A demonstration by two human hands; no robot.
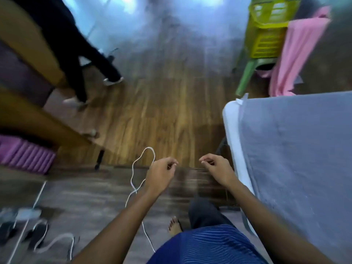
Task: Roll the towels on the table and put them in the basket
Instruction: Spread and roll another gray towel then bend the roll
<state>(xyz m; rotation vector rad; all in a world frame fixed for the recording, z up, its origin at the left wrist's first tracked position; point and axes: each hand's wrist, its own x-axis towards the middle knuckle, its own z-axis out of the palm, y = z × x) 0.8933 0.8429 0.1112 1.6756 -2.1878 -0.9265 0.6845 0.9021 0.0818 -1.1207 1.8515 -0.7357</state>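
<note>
The wooden floor (152,111) fills most of the view, and the whole picture is blurry. On the right is the tabletop (231,130), white at its edge. A big grey towel (295,149) lies flat on it and covers nearly all of it.

Two bare arms reach out from the bottom of the view, over the floor and not over the tabletop. The left arm comes up from the bottom left. The right arm runs along just beside the tabletop edge. Both are bent a little at the wrist.

At the top left are the legs of another person (76,44), in dark trousers and white shoes. At the top right a yellow basket (266,29) sits on top of a green chair (245,79), well away from the hands. A pink towel (297,54) hangs down the side of the basket, past the chair.

A thin white cable (133,168) loops across the floor and passes behind the left wrist.

The left hand (161,177) and the right hand (219,172) are near each other but not touching, backs up. On each, the fingers curl in loosely and the thumb tip comes close to the fingertips. Each grip is loose, with nothing in it. Neither hand touches a towel.

A bare foot (174,226) stands on the floor below the hands.
</note>
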